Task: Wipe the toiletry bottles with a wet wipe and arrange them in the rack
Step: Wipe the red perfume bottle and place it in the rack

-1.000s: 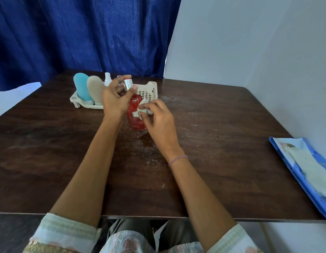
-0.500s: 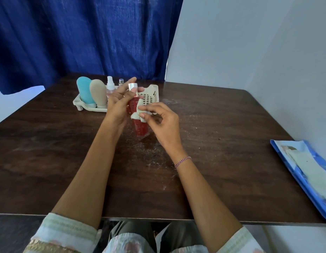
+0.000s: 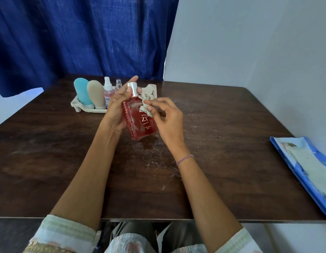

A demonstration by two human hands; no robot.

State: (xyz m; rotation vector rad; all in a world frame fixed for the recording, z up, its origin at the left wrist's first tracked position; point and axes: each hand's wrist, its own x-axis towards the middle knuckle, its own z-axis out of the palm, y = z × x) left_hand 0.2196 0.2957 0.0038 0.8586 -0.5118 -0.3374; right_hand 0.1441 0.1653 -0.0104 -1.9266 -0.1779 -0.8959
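Sat at a dark wooden desk (image 3: 231,125), a blue curtain (image 3: 85,33) behind it and a pale wall (image 3: 250,42) to the right. Had an open blue pack of wipes (image 3: 304,165) at the desk's right edge, well apart from everything else. Had a cream rack (image 3: 90,110) at the far side, with a teal tube (image 3: 82,92), a beige tube (image 3: 96,94), a pink spray bottle (image 3: 108,90) and a small clear vial (image 3: 118,84) upright in it. Held a red perfume bottle (image 3: 140,123) tilted in front of the rack, not in it. Could not tell whether its base touched the desk. Gripped its left side with the left hand (image 3: 116,108), fingers curled up around the silver cap (image 3: 132,87). Pinched a crumpled wet wipe (image 3: 144,105) between thumb and forefinger of the right hand (image 3: 167,121), against the bottle's upper front, other fingers loosely curled. Wore a thin bracelet (image 3: 185,159) on the right wrist.
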